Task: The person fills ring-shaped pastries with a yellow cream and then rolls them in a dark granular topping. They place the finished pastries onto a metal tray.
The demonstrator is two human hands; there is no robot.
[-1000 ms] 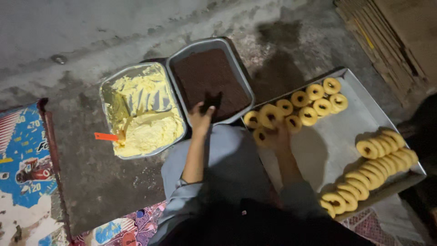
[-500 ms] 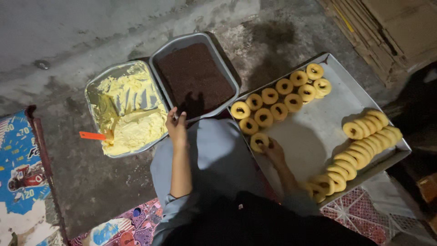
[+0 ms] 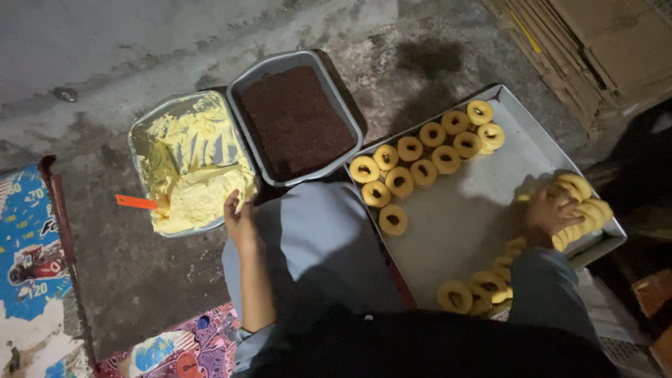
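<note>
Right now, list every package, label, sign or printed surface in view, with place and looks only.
Printed mat: far left on the floor, blue with red and white pictures.
Patterned cloth: bottom left by the knee, multicoloured floral.
Flattened cardboard boxes: top right, plain brown.
No screens or signs.

Beside the metal baking tray, the left hand touches the yellow cream pan; the right hand grips stacked ring pastries inside the tray.
</note>
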